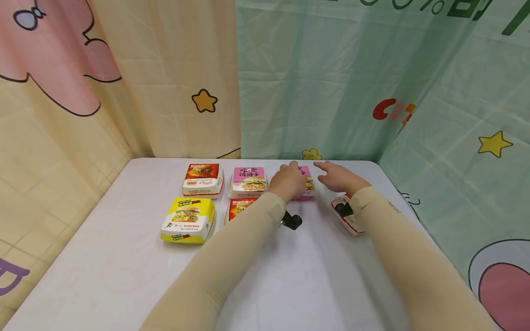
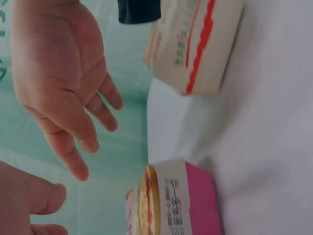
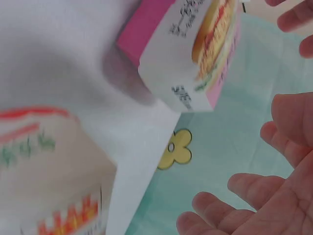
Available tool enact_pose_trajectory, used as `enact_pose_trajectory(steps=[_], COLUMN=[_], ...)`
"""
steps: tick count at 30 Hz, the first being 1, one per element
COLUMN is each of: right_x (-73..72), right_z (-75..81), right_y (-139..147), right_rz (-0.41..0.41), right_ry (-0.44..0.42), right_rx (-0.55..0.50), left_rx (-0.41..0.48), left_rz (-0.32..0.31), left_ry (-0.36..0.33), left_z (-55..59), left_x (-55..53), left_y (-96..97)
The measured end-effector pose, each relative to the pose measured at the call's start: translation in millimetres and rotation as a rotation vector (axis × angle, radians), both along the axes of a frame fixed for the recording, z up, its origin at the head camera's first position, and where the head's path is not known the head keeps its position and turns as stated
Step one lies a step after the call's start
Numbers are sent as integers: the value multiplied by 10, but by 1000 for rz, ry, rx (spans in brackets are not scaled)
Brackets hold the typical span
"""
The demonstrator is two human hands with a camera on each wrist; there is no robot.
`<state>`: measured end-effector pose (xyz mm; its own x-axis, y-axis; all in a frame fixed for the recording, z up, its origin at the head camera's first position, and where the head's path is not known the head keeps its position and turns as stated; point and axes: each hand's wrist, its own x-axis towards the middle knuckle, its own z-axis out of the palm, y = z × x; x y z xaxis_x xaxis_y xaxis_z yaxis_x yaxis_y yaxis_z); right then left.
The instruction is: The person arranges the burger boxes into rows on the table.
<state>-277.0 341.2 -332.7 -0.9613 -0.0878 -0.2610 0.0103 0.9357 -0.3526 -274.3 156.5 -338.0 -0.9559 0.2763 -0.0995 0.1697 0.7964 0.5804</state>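
Observation:
My left hand point(image 1: 288, 181) hovers by a pink-and-white burger box point(image 1: 308, 185) at the table's back and hides part of it. In the left wrist view, the thumb and a finger of this hand point(image 2: 29, 205) stay apart from the pink box point(image 2: 200, 200). The right hand point(image 1: 340, 176) is raised to the right of that box, its fingers spread and holding nothing. Below the right wrist sits a red-and-white box point(image 1: 351, 225), partly covered by the sleeve. The right wrist view shows loose, separate right fingers point(image 3: 215, 213) beside the pink box point(image 3: 171, 63).
Left of the hands stand a second pink box point(image 1: 248, 181), a red-topped box point(image 1: 203, 179) and a yellow box point(image 1: 188, 219). Another red box point(image 1: 238, 209) is half hidden by the left sleeve. Printed curtains point(image 1: 281, 92) surround the white table point(image 1: 107, 266).

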Motion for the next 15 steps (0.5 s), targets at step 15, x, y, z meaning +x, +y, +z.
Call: enact_pose_trajectory(steps=[15], right_x=[431], right_z=[193], right_y=[577], right_rz=[6], right_ry=[-26], right_rx=[142], left_rx=[101], left_rz=[-224], left_ry=[60], left_z=[-28], left_x=[327], left_y=[219])
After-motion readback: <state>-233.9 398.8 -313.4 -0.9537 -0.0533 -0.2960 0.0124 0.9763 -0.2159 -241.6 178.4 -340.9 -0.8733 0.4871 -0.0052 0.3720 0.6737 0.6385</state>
